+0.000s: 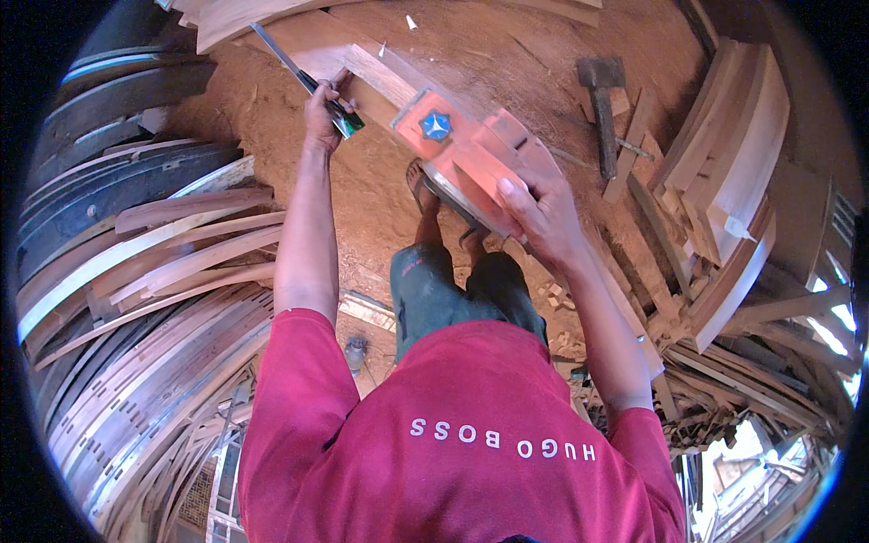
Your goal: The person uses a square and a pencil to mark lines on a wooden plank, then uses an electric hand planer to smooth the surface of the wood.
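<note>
My left hand (326, 113) grips a tool with a long thin metal blade (281, 52) and a black-and-green stock (347, 122), beside the far end of a long pale board (380, 74). My fingertips seem to touch the board's edge. My right hand (539, 217) is closed on the handle of an orange power planer (480, 154) with a blue knob. The planer lies over the board, which runs diagonally toward the lower right. My feet in sandals show beneath the board and tool.
Stacked curved wooden pieces (172, 217) fill the left side. More boards (724, 154) lean at the right, near a mallet (602, 109) with a dark head. Small wood scraps lie on the reddish, dusty floor (290, 172). A small metal object (356, 353) is below my left arm.
</note>
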Motion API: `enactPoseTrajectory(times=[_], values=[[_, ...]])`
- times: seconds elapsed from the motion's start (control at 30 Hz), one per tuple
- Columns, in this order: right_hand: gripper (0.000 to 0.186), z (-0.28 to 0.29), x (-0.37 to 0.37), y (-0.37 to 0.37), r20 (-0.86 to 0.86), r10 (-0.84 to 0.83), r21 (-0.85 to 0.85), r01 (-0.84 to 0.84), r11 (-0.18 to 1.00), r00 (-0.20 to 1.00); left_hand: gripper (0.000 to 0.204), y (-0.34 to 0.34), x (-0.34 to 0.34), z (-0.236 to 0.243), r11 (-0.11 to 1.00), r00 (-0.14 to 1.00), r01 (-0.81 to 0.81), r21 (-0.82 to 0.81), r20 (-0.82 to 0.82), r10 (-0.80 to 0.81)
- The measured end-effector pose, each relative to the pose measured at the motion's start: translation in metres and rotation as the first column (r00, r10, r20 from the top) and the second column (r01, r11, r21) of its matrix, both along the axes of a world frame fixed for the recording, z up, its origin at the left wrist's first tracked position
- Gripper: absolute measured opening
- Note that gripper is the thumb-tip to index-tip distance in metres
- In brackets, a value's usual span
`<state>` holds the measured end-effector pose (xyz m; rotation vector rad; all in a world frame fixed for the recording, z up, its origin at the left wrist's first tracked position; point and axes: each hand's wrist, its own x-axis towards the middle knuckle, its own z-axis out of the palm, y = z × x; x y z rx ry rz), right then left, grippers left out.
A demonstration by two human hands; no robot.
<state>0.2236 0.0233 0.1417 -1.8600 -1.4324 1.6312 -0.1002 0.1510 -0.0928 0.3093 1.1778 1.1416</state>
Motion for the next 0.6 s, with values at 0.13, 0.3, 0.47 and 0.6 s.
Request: enactPoseTrajectory(times=[0.13,0.3,0.47,0.6], values=[[0.049,-0.008,-0.039,0.041,-0.105,0.013,0.224,0.011,0.975,0.994,0.006,0.000,-0.011,-0.013,1.000,0.997,0.009,0.023,0.082,-0.011],[0.053,-0.015,-0.079,0.094,-0.027,0.056,0.382,-0.041,0.923,0.998,0.008,-0.001,-0.012,-0.017,0.999,0.988,-0.014,-0.035,0.155,0.019],[0.061,-0.036,-0.122,0.147,0.045,0.060,0.667,-0.075,0.741,0.997,0.005,-0.003,-0.004,-0.015,0.989,0.984,-0.094,-0.114,0.142,0.110],[0.048,-0.037,-0.167,0.191,-0.041,0.081,0.642,-0.036,0.766,0.996,0.016,-0.008,-0.014,-0.012,0.998,0.978,-0.035,-0.058,0.205,0.046]])
